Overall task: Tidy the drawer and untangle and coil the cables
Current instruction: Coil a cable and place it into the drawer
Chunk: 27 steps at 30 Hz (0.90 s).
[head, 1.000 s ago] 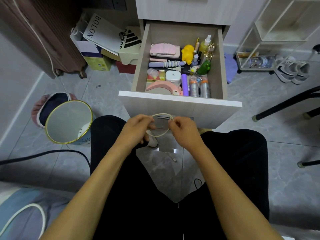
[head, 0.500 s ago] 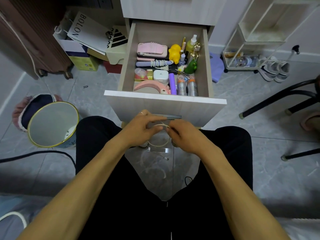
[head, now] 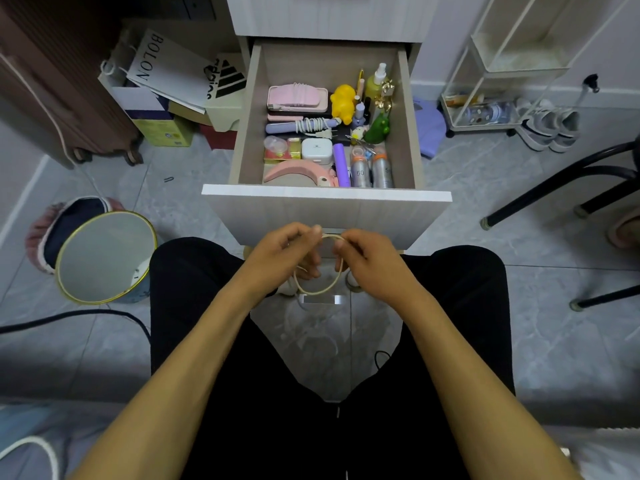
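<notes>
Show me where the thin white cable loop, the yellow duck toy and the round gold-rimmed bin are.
thin white cable loop point(head: 323, 291), head view, bottom curve.
yellow duck toy point(head: 343, 102), head view, body.
round gold-rimmed bin point(head: 71, 237), head view, rim.

head cam | looks forward-down | hands point(head: 332, 261) close | open drawer point(head: 325, 199) just beyond

1. Cable point(head: 320, 289): its ends were hidden behind the left hand point(head: 282, 259) and right hand point(head: 372, 263).
2. Drawer point(head: 325, 194): labels on the small items inside were too small to read.
3. Chair point(head: 568, 183): cut off by the right edge.
</notes>
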Tool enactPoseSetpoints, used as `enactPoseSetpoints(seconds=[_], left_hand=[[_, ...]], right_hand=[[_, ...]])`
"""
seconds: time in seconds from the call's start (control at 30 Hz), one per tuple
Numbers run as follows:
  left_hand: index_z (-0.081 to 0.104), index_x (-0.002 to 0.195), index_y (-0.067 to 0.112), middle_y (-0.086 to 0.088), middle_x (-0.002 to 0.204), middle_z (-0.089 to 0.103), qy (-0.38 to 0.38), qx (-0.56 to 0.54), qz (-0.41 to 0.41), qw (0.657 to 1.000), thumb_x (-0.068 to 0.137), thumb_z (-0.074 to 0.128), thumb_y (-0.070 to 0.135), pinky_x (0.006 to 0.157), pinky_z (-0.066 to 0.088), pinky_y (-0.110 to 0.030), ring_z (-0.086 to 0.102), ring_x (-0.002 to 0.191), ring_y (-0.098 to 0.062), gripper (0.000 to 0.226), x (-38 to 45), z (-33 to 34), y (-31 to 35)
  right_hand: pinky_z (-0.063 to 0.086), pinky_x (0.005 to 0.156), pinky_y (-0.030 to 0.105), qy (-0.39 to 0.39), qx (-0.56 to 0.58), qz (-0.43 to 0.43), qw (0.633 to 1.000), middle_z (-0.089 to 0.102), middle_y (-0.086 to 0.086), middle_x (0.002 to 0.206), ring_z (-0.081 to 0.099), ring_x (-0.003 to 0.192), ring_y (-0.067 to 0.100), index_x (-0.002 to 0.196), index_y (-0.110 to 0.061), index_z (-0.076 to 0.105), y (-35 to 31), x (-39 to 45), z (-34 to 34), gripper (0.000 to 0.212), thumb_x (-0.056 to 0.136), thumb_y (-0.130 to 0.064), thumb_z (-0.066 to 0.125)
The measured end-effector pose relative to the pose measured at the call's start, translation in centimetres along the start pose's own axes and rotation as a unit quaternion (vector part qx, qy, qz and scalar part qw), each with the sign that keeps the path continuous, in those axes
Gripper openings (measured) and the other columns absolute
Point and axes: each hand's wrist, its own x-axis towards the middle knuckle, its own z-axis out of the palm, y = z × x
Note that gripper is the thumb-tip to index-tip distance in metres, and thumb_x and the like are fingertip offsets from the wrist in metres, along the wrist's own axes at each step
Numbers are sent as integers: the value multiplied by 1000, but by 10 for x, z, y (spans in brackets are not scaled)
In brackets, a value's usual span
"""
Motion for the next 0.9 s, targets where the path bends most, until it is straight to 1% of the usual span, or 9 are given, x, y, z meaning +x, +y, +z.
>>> enactPoseSetpoints(seconds=[0.1, 0.17, 0.3, 0.4, 0.47, 0.57, 0.67, 0.8, 0.9], left_hand=[[70, 89, 22, 0, 74, 70, -2, 68, 15, 998, 97, 57, 30, 63, 56, -29, 67, 66, -17, 17, 2, 1, -3], [70, 89, 18, -2, 67, 67, 27, 58, 21, 998, 100, 53, 23, 61, 55, -28, 65, 63, -18, 21, 5, 1, -3], [65, 86, 11, -9, 61, 59, 47, -41, -11, 998, 103, 46, 22, 60, 50, -30, 58, 60, -25, 28, 2, 11, -8], [61, 82, 9, -5, 58, 52, 23, -176, -73, 981, 102, 45, 21, 62, 46, -33, 54, 55, -22, 29, 1, 17, -8], [60, 78, 8, -3, 54, 46, -17, -210, -108, 971, 100, 46, 22, 60, 44, -32, 49, 50, -19, 30, 1, 13, -3], [62, 78, 8, -4, 51, 38, -58, -129, -144, 979, 99, 50, 31, 54, 44, -29, 37, 44, -18, 34, 4, 7, 10], [59, 76, 11, -1, 50, 33, -59, -50, -155, 985, 98, 53, 38, 46, 38, -25, 29, 42, -13, 35, 12, 9, 23], [45, 64, 19, 4, 49, 21, -21, -134, -173, 976, 97, 53, 33, 35, 15, -18, 15, 37, -8, 37, 24, 12, 23], [38, 57, 21, 6, 44, 21, 28, -219, -183, 958, 96, 49, 27, 32, 13, -16, 13, 34, -7, 41, 30, 16, 19]], right_hand=[[53, 73, 28, 0, 6, 1, 1000, 69, -1, 74, 65, 71, 9, 87, -6, 65, -1, 1, 0, 25, 101, -18, 48], [56, 77, 29, -5, 120, 37, 992, 70, 3, 77, 68, 73, 12, 90, -2, 64, -4, 3, -2, 23, 101, -14, 48], [56, 69, 31, -7, 437, 155, 886, 58, 5, 65, 61, 58, 17, 88, -2, 61, -16, 4, 1, 22, 101, -8, 43], [42, 53, 29, -17, 519, 202, 830, 36, 1, 53, 36, 44, 13, 81, -6, 56, -17, 5, 4, 25, 99, -11, 40], [33, 47, 26, -30, 500, 224, 836, 27, 0, 51, 25, 42, 12, 75, -9, 53, -16, 5, 4, 29, 99, -16, 39], [29, 41, 22, -47, 424, 233, 874, 23, 0, 49, 20, 39, 12, 70, -11, 49, -17, 6, 1, 32, 99, -21, 38], [31, 41, 22, -60, 362, 207, 907, 28, 1, 51, 24, 39, 12, 75, -10, 50, -20, 10, -2, 27, 99, -19, 40], [42, 50, 28, 7, 423, 200, 884, 49, 5, 55, 40, 46, 16, 91, -8, 60, -16, 17, -1, 18, 98, -12, 44], [51, 62, 34, 35, 467, 204, 860, 64, 7, 67, 57, 58, 19, 100, -5, 62, -10, 17, 2, 18, 98, -9, 45]])
